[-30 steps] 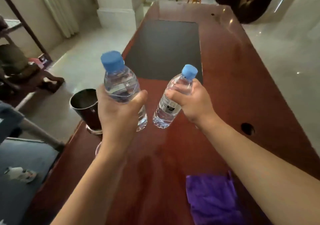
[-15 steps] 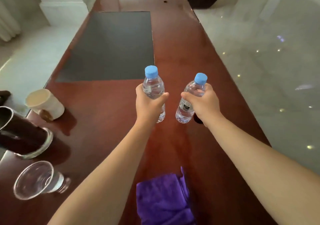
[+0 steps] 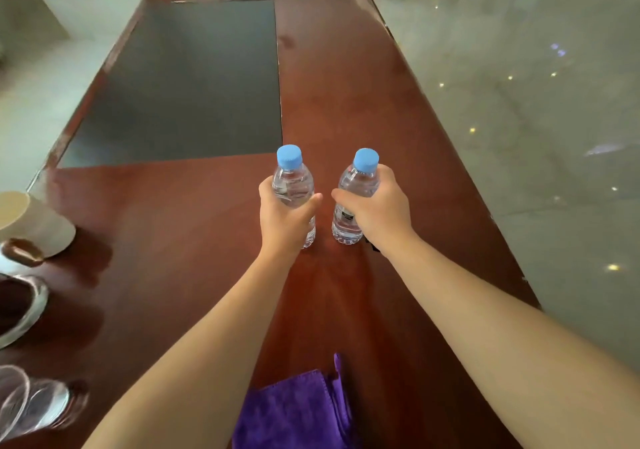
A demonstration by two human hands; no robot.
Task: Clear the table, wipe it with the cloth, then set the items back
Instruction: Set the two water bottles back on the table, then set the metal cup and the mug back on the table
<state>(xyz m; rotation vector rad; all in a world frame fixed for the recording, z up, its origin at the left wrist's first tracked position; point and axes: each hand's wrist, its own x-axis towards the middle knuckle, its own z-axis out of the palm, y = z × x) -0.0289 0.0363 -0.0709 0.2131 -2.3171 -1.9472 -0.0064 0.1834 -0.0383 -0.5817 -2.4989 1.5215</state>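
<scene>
Two small clear water bottles with blue caps stand upright side by side near the middle of the red-brown wooden table (image 3: 346, 78). My left hand (image 3: 282, 218) is wrapped around the left bottle (image 3: 292, 178). My right hand (image 3: 377, 211) grips the right bottle (image 3: 356, 180). Both bottle bases sit at or just above the tabletop; I cannot tell if they touch. A folded purple cloth (image 3: 294, 414) lies at the near edge between my forearms.
Along the left edge are a beige mug (image 3: 38, 223), a dark cup in a glass saucer (image 3: 19, 305) and a clear glass (image 3: 31, 403). A dark grey mat (image 3: 194, 81) covers the far left of the table. Shiny floor lies beyond the right edge.
Both hands have carried the bottles forward and lowered them toward the tabletop, and drawn them closer together and upright. My view has swung right and down.
</scene>
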